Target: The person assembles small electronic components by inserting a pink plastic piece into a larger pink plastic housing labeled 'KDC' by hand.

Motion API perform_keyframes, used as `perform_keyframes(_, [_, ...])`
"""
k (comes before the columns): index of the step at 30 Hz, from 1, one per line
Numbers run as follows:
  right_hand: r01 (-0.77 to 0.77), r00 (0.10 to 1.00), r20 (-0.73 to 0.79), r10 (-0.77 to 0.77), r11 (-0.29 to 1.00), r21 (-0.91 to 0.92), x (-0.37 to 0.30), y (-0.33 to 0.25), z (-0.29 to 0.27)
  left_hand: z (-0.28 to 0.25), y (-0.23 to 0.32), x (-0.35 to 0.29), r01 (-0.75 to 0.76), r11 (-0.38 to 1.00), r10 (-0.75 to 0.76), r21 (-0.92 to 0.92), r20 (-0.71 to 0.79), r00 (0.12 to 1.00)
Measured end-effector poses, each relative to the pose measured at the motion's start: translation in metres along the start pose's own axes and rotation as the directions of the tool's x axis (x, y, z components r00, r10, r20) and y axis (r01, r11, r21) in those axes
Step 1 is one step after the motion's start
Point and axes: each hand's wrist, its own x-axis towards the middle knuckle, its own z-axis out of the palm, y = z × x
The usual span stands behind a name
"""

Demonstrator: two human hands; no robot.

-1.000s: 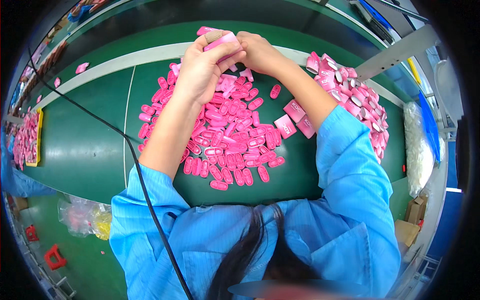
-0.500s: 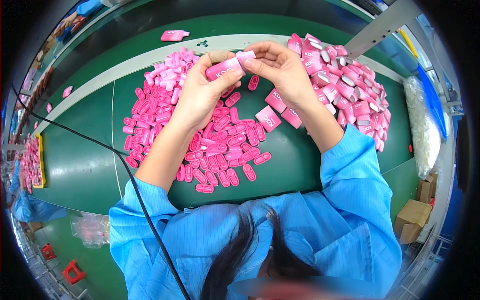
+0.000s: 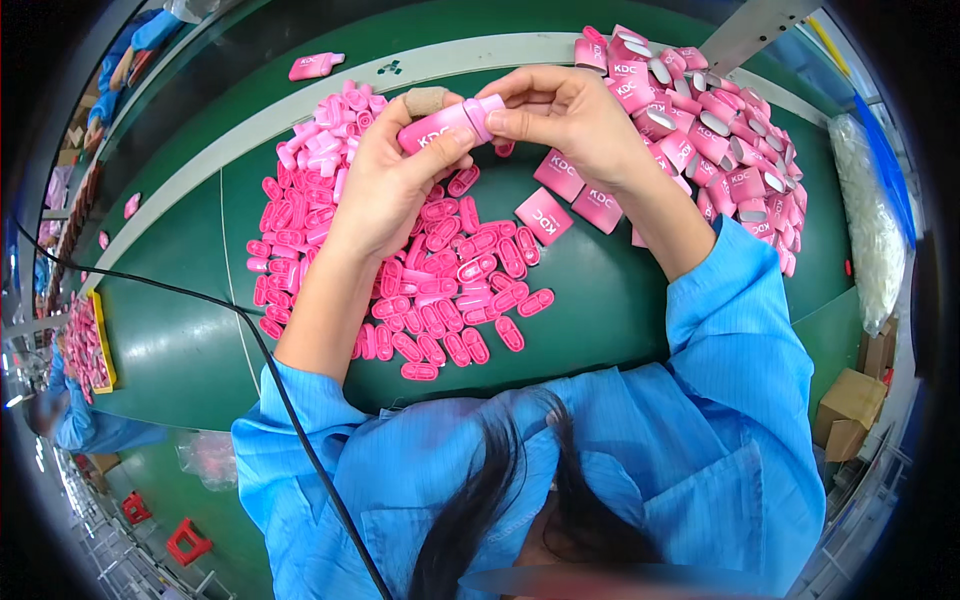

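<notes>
Pink case, one, held above the tabletop between both hands. Left hand clamped round its body; right hand pinching its end. Small pink caps: a heap of dozens under the left forearm, too many to count. Pink shells: a larger pile at right, three loose beside it. One more lies beyond the grey strip. Bare green room at lower left.

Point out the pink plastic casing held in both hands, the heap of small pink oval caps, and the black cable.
Pink plastic casing (image 3: 450,122), head view, middle of its body between the hands.
Heap of small pink oval caps (image 3: 440,290), head view, centre of the heap.
Black cable (image 3: 265,355), head view, mid-length on the green surface.
</notes>
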Motion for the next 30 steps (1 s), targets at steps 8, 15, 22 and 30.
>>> perform_keyframes(8, [0.083,0.990,-0.100,-0.096,0.989,-0.125,-0.004,0.001,0.008,0.002,-0.004,-0.004,-0.080,0.986,0.084,0.144,-0.026,0.996])
perform_keyframes(15, [0.161,0.980,0.198,-0.034,0.724,-0.671,-0.008,-0.021,-0.005,0.000,-0.003,-0.002,-0.082,0.942,0.058,0.326,0.081,0.995])
perform_keyframes(22, [0.376,0.925,0.332,-0.185,0.569,-0.731,-0.008,-0.016,-0.006,0.003,-0.001,-0.004,-0.047,0.945,0.009,0.325,0.117,0.993])
perform_keyframes(30, [0.336,0.941,0.278,-0.192,0.617,-0.712,-0.010,-0.015,0.003,0.004,-0.004,-0.008,-0.107,0.951,0.088,0.290,0.079,0.993])
